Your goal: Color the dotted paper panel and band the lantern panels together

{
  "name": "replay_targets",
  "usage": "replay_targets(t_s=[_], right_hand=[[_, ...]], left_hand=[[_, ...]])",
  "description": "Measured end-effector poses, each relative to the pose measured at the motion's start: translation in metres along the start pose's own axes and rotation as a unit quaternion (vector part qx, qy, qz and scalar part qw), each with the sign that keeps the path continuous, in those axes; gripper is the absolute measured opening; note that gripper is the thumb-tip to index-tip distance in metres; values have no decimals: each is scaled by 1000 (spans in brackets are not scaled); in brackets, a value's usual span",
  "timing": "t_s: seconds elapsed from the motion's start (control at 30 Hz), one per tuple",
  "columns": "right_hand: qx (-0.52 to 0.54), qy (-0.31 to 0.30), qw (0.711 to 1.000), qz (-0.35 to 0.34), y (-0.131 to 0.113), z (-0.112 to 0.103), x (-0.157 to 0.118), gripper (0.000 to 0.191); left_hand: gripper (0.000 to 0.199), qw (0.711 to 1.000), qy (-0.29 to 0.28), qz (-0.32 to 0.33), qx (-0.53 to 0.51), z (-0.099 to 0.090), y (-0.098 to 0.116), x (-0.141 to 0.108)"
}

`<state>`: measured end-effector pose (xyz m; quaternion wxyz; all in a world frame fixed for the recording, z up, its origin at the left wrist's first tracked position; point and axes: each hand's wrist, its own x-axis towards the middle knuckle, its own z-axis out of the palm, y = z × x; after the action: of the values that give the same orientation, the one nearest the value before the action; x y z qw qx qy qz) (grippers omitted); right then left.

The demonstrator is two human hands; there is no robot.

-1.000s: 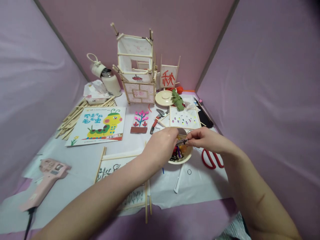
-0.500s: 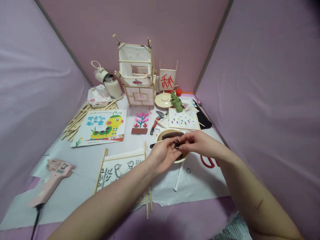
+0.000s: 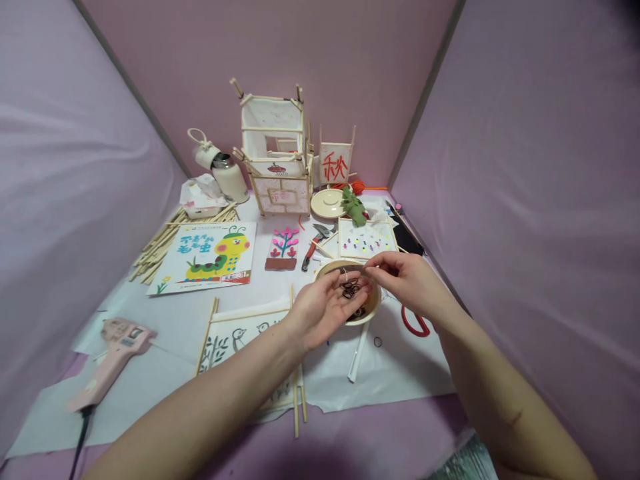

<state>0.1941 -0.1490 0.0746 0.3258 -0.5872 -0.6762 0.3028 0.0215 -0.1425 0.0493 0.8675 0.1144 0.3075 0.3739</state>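
A: Setting?
B: Pink cloth walls (image 3: 350,53) on three sides; white sheet (image 3: 340,395) over the work surface. Stick-framed tower (image 3: 279,190) at the back, hot glue gun (image 3: 113,363) far left.

A: Left hand (image 3: 323,312)?
B: Palm up, fingers spread loosely, not clenched. A small tangle of dark loops (image 3: 351,289) lies across palm and fingers. Hand is over the near part of a pale bowl (image 3: 361,323), covering much of it.

A: Right hand (image 3: 413,280)?
B: Palm turned down, thumb and forefinger drawn together close to the left fingertips. Cannot tell whether anything is pinched there.

A: Any loops elsewhere?
B: One single dark ring (image 3: 378,342), flat on the sheet, near side of the bowl. White pen (image 3: 356,360) just left of it.

A: Around the hands?
B: Red scissor handle (image 3: 416,325) below the right wrist, partly hidden by the arm. Left forearm crosses a stick-framed bird drawing (image 3: 240,341). Red-handled pruners (image 3: 313,250) beyond the bowl.
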Motion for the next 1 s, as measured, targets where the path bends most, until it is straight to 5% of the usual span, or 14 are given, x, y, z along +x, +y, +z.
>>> replay_targets(t_s=[0.23,0.5,0.7,0.83,1.0], right_hand=[[18,-73,992,-100,5,6,3,34],[25,36,995,-91,14,0,-10,28],[84,146,986,14,47,-1,-56,25],[123,155,978,72,70,4,-82,25],[132,127,978,97,91,16,-93,26]], left_hand=[[34,999,-12,-30,24,2,1,-19],[41,997,-19,-43,56,17,9,-46],[26,996,18,-80,34,27,-49,-46],[14,991,100,-88,5,24,-95,-31],[26,993,101,-22,49,22,-109,-18]])
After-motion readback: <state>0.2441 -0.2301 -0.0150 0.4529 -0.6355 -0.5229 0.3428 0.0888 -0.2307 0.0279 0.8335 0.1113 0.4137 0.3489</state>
